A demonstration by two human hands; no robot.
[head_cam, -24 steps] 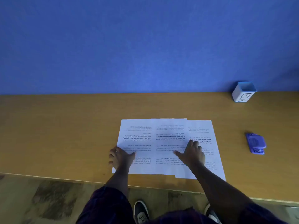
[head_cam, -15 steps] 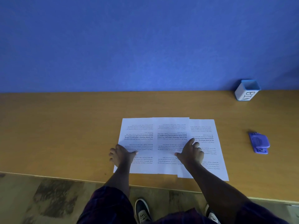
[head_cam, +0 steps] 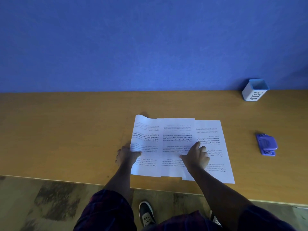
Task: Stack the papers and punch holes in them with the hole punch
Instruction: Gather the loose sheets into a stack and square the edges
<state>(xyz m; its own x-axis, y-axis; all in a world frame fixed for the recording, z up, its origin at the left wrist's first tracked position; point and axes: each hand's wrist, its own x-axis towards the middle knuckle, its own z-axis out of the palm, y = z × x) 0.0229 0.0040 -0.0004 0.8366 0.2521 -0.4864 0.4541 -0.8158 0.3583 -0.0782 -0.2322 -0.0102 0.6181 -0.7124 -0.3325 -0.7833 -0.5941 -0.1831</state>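
- Since the earlier frames the left sheet (head_cam: pixel 146 144) has begun to lift: its left edge and far corner now curl up off the desk (head_cam: pixel 66 130), where before it lay flat. The left hand (head_cam: pixel 127 155) has closed its grip on that edge.
- The left hand pinches the sheet's left edge, thumb on top and fingers under or beside it; how far under I cannot tell.
- The right hand (head_cam: pixel 196 155) rests on the middle sheet (head_cam: pixel 175 139) with fingers spread fairly flat, reaching to the seam with the right sheet (head_cam: pixel 215 147). It holds nothing; it presses.
- The three sheets lie side by side, overlapping, near the front edge of the desk. The punch (head_cam: pixel 266 144) sits well apart to the right, untouched, and a bin (head_cam: pixel 254 90) stands by the far wall.
- Step in hand, as I judge it: gathering the papers into one stack.
- To do it well: keep the right hand's weight on so the other sheets do not slide, and carry the left sheet over low, not yanked, or it may crease.
- Square the edges before reaching for the punch; skewed edges would likely give holes that do not line up.
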